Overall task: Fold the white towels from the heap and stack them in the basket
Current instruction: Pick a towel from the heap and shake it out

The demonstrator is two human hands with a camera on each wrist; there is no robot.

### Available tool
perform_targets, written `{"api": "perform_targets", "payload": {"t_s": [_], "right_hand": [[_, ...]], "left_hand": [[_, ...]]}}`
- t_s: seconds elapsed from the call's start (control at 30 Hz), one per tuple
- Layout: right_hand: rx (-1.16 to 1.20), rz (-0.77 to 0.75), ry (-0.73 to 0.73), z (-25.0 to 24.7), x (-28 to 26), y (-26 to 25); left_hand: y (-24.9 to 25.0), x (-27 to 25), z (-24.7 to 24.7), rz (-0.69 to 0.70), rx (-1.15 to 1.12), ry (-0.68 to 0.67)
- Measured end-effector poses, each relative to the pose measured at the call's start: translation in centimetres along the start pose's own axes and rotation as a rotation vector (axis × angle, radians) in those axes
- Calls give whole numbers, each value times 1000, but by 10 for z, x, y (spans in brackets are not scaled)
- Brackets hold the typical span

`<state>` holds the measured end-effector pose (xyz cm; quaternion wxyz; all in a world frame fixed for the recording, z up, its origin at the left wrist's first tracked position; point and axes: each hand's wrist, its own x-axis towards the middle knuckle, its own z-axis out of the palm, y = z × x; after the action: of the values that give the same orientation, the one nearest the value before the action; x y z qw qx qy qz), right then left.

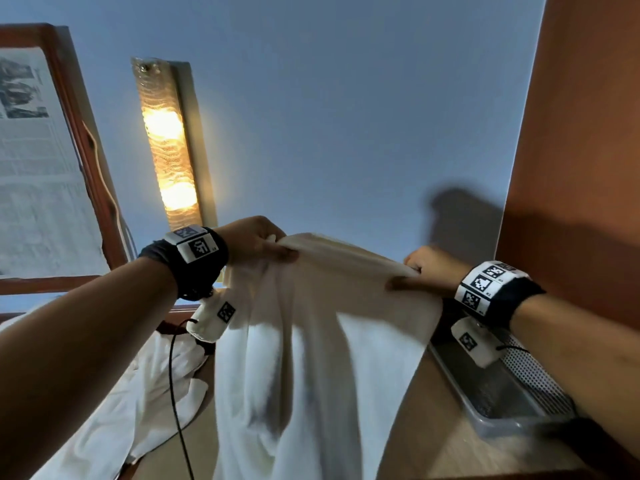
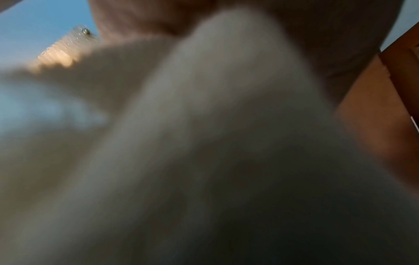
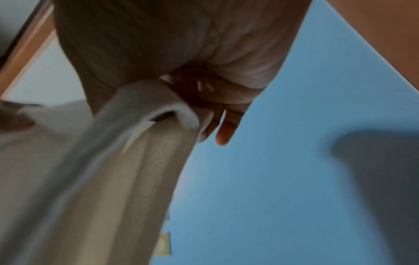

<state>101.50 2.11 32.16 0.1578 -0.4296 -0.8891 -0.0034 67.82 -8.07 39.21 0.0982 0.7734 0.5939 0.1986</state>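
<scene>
A white towel [image 1: 311, 341] hangs in the air in front of the wall, held up by its top edge. My left hand [image 1: 258, 242] pinches the left corner and my right hand [image 1: 420, 271] pinches the right corner, the edge stretched between them. The rest of the cloth drapes down in loose folds. In the left wrist view the towel [image 2: 204, 143] fills the picture as a blur below my palm. The right wrist view has the towel's hem [image 3: 145, 111] running out from under my curled fingers [image 3: 224, 132]. A heap of white towels [image 1: 138, 393] lies at the lower left. The grey perforated basket [image 1: 519, 386] stands at the right, under my right wrist.
A lit wall lamp [image 1: 166, 143] hangs on the blue wall behind the towel. A framed print [image 1: 38, 161] is at the left. A brown wooden panel [image 1: 581, 133] rises at the right. A black cable [image 1: 176, 393] trails from my left wrist over the heap.
</scene>
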Motion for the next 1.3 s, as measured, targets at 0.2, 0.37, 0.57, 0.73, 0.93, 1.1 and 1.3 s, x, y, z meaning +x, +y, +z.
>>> {"api": "perform_targets", "payload": {"t_s": [0.2,0.37,0.57,0.73,0.93,1.1,1.3], "right_hand": [[305,37,175,7,2,-8],[375,15,249,15,13,-14],[167,112,111,20,14,-24],[-108,198,64,12,15,1],[-196,427,83,-8,16,17],[29,472,365,-26,23,9],[688,290,260,-65,20,-36]], "left_hand": [[-15,-5,-10,-54,59,-6],[-25,-18,-19,-150,304,2],[-47,-41,-35,-367,664,-105],[-108,-72,-56,-600,739,-132],[-151,-108,-74,-613,381,405],[-150,-110,-73,-624,134,719],[-70,-103,-79,-388,-318,474]]}}
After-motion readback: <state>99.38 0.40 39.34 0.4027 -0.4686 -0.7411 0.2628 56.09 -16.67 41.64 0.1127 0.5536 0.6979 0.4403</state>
